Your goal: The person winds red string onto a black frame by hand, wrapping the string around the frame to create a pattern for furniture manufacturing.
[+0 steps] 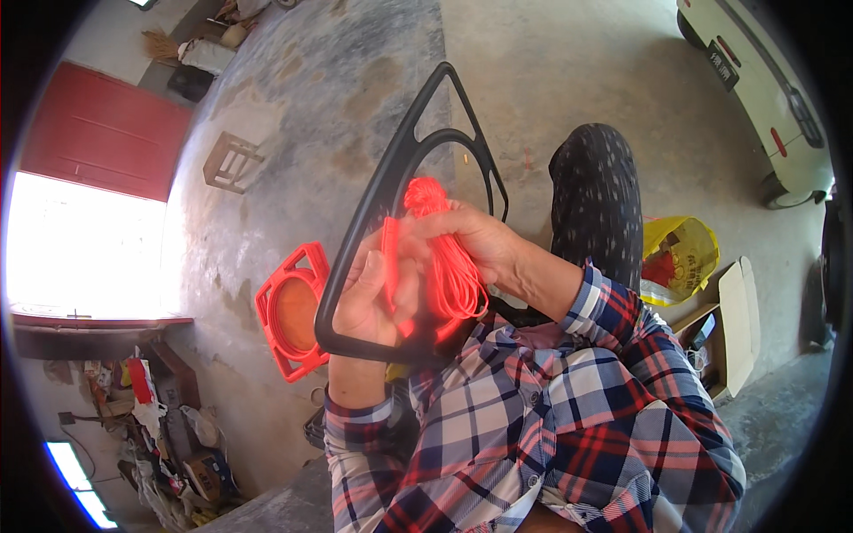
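Note:
A bundle of bright red cord [455, 280] is in my right hand [480, 240], whose fingers wrap round its upper part. Loops of the cord hang down below the fingers. My left hand [366, 298] has its fingers curled on a flat red strip [389, 258] just left of the bundle. I cannot tell whether strip and cord are joined. A black triangular frame [362, 218] with a curved inner bar stands around both hands, its lower corner over my left wrist. Left of it is a red frame with a round orange centre [295, 313].
A small wooden stool [233, 163] stands on the concrete floor to the far left. At right are a yellow plastic bag [697, 253] and an opened cardboard box [736, 329]. A pale vehicle [764, 98] is parked at the far right. Piled clutter [169, 435] lies at lower left.

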{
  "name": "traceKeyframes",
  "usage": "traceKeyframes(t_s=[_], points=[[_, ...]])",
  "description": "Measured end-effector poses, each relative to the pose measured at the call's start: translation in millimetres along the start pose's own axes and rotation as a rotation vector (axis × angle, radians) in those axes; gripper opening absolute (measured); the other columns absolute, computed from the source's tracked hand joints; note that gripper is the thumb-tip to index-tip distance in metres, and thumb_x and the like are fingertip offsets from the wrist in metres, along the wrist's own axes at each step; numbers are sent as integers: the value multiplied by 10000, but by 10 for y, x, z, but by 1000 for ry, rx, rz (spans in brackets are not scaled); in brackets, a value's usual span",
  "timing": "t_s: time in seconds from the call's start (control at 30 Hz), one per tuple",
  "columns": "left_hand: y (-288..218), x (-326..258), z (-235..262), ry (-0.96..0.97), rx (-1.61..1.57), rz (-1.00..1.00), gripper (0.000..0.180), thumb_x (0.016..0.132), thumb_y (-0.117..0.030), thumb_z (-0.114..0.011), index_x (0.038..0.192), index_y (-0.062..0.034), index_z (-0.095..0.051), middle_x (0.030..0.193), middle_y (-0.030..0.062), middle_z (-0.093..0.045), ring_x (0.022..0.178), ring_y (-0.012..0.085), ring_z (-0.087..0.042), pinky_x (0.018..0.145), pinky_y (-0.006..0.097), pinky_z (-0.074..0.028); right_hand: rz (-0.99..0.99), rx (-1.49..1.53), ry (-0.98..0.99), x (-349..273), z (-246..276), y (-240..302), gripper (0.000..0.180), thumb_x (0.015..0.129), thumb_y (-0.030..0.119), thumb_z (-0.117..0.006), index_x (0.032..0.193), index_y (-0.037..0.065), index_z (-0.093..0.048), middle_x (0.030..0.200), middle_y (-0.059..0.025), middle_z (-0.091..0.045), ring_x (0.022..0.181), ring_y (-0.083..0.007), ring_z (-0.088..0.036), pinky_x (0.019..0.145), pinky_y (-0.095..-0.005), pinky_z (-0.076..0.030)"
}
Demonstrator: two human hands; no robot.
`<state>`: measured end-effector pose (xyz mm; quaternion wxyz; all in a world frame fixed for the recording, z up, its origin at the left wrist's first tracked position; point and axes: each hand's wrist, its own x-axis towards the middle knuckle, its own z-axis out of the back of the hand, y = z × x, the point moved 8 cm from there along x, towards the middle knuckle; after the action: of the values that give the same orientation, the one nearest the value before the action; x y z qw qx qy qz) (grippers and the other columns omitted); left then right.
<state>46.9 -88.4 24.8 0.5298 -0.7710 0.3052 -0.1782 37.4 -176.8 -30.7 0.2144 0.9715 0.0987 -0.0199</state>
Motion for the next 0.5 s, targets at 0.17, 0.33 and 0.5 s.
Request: traceKeyframes(t_s=[0.17, 0.33, 0.5], points=[[67, -4, 133, 43, -76, 133, 465, 996, -383, -447, 1125, 47, -569, 746, 87, -533, 511, 85, -418, 361, 199, -253, -4, -97, -47, -10, 116, -22, 50, 802, 52, -655, 808, 11, -627, 733, -54, -615, 663, -129, -594, 662, -254, -480], [128, 25, 258, -50, -125, 229, 412, 996, -376, -451, 995, 19, -569, 642, 43, -475, 456, 85, -344, 358, 216, -224, -4, -144, -43, -3, 93, -33, 68, 787, 56, -667, 822, 13, -628, 724, -49, -609, 648, -114, -583, 649, -252, -479], [149, 30, 195, -41, -178, 237, 405, 992, -377, -459, 986, 13, -568, 633, 36, -468, 458, 86, -348, 353, 221, -210, 36, -138, -25, 14, 160, -1, 106, 779, 40, -668, 866, 11, -615, 738, -46, -609, 647, -110, -578, 650, -250, -478]])
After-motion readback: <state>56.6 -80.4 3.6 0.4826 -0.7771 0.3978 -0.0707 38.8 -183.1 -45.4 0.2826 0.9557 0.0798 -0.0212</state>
